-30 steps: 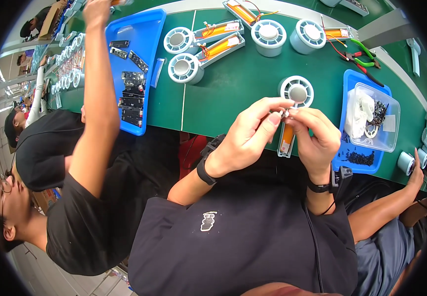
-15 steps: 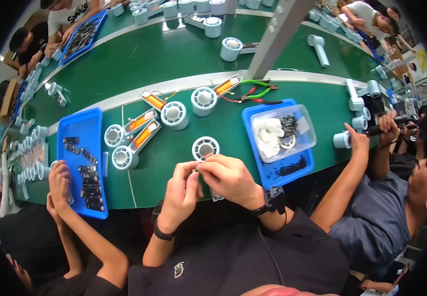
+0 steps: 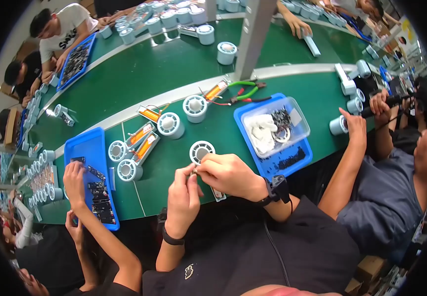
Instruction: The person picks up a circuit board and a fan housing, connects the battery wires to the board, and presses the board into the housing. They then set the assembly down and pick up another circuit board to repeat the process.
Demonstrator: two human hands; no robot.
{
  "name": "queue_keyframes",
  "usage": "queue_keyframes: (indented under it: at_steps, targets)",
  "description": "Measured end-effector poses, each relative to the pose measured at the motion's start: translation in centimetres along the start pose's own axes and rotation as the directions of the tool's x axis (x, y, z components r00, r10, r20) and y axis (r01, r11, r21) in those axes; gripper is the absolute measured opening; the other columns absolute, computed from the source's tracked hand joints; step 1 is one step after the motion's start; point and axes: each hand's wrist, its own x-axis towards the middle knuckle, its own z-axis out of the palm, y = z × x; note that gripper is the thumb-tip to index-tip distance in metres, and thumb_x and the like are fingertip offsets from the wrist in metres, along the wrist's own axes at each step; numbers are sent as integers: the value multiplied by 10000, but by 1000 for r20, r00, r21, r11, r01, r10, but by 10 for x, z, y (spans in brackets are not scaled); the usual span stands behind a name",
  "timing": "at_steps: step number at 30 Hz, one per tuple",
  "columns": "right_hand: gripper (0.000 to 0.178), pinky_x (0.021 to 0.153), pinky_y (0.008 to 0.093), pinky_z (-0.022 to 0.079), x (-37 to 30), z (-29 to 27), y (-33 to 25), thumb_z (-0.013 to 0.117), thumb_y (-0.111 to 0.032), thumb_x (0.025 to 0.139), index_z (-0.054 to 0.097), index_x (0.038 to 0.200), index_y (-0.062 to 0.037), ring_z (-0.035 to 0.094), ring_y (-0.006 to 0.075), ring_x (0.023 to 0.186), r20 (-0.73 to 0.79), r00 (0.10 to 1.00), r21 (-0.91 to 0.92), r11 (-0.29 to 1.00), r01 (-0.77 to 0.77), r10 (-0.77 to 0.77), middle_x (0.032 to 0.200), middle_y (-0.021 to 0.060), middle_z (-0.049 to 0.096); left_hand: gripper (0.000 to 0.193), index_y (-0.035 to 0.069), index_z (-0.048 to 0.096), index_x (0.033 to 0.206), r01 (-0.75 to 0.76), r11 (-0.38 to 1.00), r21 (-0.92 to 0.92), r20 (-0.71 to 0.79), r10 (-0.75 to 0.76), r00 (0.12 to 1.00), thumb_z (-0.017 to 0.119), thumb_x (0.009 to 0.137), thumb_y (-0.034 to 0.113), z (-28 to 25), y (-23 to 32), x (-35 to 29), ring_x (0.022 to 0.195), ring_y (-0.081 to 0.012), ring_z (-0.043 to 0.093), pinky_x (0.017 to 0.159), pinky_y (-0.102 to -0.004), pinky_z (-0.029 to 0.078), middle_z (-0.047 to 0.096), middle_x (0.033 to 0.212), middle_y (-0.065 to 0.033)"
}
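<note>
My left hand and my right hand meet above the near edge of the green table. Their thumbs and fingertips pinch together on a tiny piece, mostly covered by the fingers, whose kind I cannot make out. Just beyond the fingertips a light-blue round fan housing rests on the table. Its handle runs under my right hand, and only the handle's end shows below. To the left are several similar fans with opened handles showing orange parts inside.
On the right, a blue tray carries a clear tub with white material and black parts. Pliers lie behind it. A co-worker's hand is over the left blue tray of circuit boards. Another co-worker's hand touches a fan.
The view has shifted slightly; my hands keep the same pinch. The left co-worker's hand has moved further over the tray of boards. Across the table, a hand now grasps the lying fan.
</note>
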Motion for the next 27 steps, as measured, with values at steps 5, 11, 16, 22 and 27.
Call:
queue_keyframes:
  at_steps: [5, 11, 16, 22, 27]
  targets:
    - [98, 580, 356, 533, -1, 7, -10, 717, -49, 855, 639, 905, -17, 643, 272, 644, 30, 999, -143, 990, -6, 10, 803, 88, 589, 214, -24, 566, 1220, -192, 931, 311, -18, 208, 978, 450, 1097, 107, -4, -17, 0, 581, -90, 582, 526, -245, 442, 624, 688, -56]
    - [102, 576, 362, 523, 2, 5, 5, 712, -60, 852, 625, 896, -30, 632, 269, 645, 22, 998, -66, 996, 56, -55, 786, 83, 559, 217, -10, 566, 1233, 133, 979, -157, 136, -112, 984, 434, 1112, 113, -14, -7, 7, 578, -78, 523, 522, -240, 399, 578, 709, -20]
    - [119, 571, 359, 520, -2, 13, 1, 727, -61, 840, 622, 889, -32, 633, 265, 648, -8, 999, -42, 998, 47, -47, 787, 82, 569, 212, -1, 557, 1224, 18, 1000, 17, 113, -20, 993, 414, 1122, 116, -18, -9, 2, 609, -70, 487, 553, -231, 392, 529, 729, -10]
    - [122, 568, 361, 517, -1, 9, 5, 732, -57, 843, 628, 900, -29, 632, 265, 647, -39, 997, -42, 997, 68, -70, 787, 84, 573, 207, -18, 556, 1221, -31, 999, -16, 53, 32, 998, 415, 1095, 67, -8, -16, 9, 585, -91, 508, 541, -268, 400, 532, 668, -22]
    - [114, 557, 370, 512, 3, 6, 5, 734, -55, 854, 636, 905, -27, 628, 268, 632, -41, 996, -24, 996, 81, -82, 770, 83, 564, 206, -14, 552, 1225, -15, 995, -98, 98, 25, 995, 412, 1101, 72, -10, -23, 11, 598, -90, 510, 551, -260, 400, 525, 680, -18]
